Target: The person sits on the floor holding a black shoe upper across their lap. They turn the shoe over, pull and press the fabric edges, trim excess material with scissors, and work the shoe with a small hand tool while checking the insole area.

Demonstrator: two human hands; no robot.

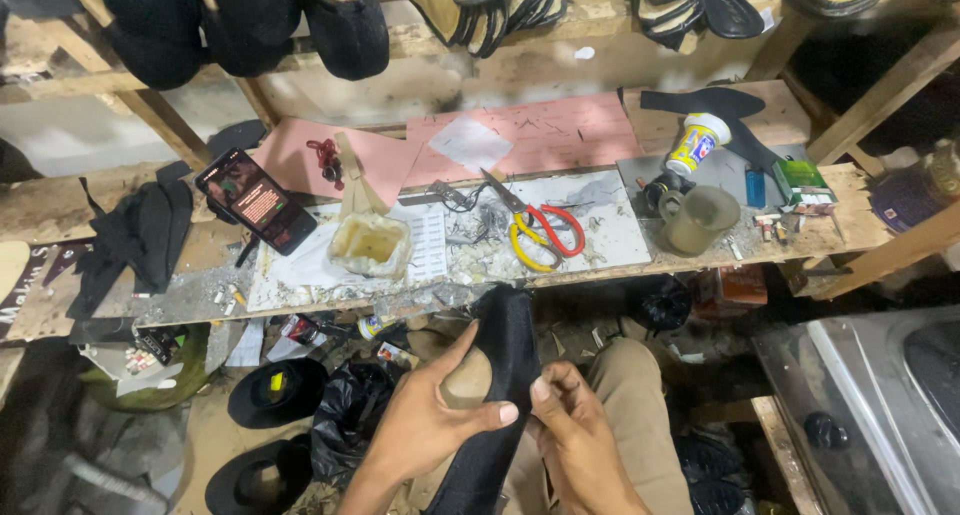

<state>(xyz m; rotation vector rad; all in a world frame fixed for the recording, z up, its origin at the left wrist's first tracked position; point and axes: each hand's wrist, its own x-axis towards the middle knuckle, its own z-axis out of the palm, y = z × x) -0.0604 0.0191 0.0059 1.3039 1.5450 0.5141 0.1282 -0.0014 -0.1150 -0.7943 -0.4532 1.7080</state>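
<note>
head view: only one camera here, looking down past a messy wooden workbench to the person's lap
left hand: wrapped around a long black shoe piece, thumb up along its left side, fingertips pressed across the front, so it's clamped on
right hand: pinching the right edge of the same black piece, fingers curled in tight, holding it too
black shoe piece: standing roughly upright between both hands, top end just under the bench edge, bottom end running down over the knee in tan trousers
scissors: red and yellow handles, lying open-ish on a pale board in the middle of the bench, scraps all around
glue tub: yellowish gunk in a clear container, left of the scissors
phone: propped at an angle on the left, screen lit
cup: cloudy plastic one to the right of the board, with a white and yellow pot behind it
pink sheets: spread flat at the back of the bench
black shoes: hanging in a row above, more soles stacked to the right
floor: black bags and dark round things under the bench, can't tell exactly what they are
</note>
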